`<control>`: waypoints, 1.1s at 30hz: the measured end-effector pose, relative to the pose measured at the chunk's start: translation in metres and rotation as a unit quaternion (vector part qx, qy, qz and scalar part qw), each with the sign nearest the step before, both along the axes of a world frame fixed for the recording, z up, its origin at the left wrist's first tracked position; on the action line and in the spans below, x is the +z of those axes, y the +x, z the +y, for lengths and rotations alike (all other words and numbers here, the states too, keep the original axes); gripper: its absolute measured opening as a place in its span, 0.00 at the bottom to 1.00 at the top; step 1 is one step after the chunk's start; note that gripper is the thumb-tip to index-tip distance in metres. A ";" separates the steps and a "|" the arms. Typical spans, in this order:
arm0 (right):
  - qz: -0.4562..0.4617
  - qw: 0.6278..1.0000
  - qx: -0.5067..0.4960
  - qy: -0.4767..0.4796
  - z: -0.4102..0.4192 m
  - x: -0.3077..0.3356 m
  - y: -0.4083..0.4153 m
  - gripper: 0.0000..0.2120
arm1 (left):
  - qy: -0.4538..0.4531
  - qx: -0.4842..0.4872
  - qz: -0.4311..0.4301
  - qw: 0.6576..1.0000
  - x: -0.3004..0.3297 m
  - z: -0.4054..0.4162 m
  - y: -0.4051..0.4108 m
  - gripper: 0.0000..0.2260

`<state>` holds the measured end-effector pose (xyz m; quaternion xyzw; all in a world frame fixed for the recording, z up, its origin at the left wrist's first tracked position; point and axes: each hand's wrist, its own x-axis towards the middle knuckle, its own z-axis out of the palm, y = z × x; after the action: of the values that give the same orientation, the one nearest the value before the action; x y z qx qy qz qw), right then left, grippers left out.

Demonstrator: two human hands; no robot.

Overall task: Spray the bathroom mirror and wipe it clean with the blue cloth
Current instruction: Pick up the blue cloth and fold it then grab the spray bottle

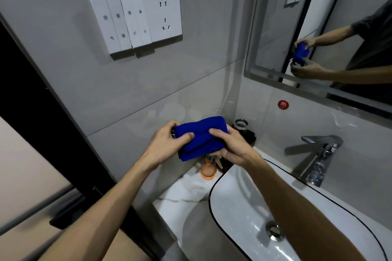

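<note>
Both hands clamped on the folded blue cloth [200, 136] at centre frame: left hand [167, 144] pinching its left end with thumb across the front face, right hand [230, 145] gripping the right end, fingers curled underneath. Held in the air above the counter corner, well apart from the mirror [331, 34] at upper right.

Working across from the left: switch and socket panel [135, 20] at upper left, worth keeping dry. Below the cloth, an orange-based bottle [208, 170] on the marble counter [180, 197], largely hidden; cannot tell whether a sprayer. Further right, white basin [244, 207], then chrome faucet [320, 154].

Probably refolding the cloth into a flat pad. Best done by squaring the edges so a smooth, clean face points outward, thick enough to press evenly. Then one hand freed for the spray, cloth kept in the other. Loose corners likely to drag and streak the glass.
</note>
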<state>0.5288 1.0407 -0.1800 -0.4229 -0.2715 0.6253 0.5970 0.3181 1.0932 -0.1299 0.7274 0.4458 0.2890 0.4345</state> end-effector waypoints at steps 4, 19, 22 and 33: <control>0.186 0.976 -0.104 -0.041 0.007 -0.021 -0.022 0.26 | -0.002 0.053 -0.022 0.998 0.003 -0.006 0.025 0.13; 0.335 0.935 -0.071 -0.089 0.006 -0.045 -0.004 0.48 | 0.045 0.009 0.030 0.998 -0.021 -0.032 0.076 0.18; 0.239 0.953 -0.155 -0.105 0.011 -0.048 0.012 0.45 | 0.027 0.012 0.033 0.999 -0.035 -0.030 0.074 0.19; 0.052 0.957 -0.269 -0.091 0.031 -0.054 0.047 0.34 | -0.099 0.038 -0.032 0.994 -0.118 0.039 0.079 0.02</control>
<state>0.5755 1.0715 -0.2344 -0.5002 -0.0579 0.4844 0.7154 0.3967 1.1319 -0.2480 0.6536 0.4855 0.2823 0.5073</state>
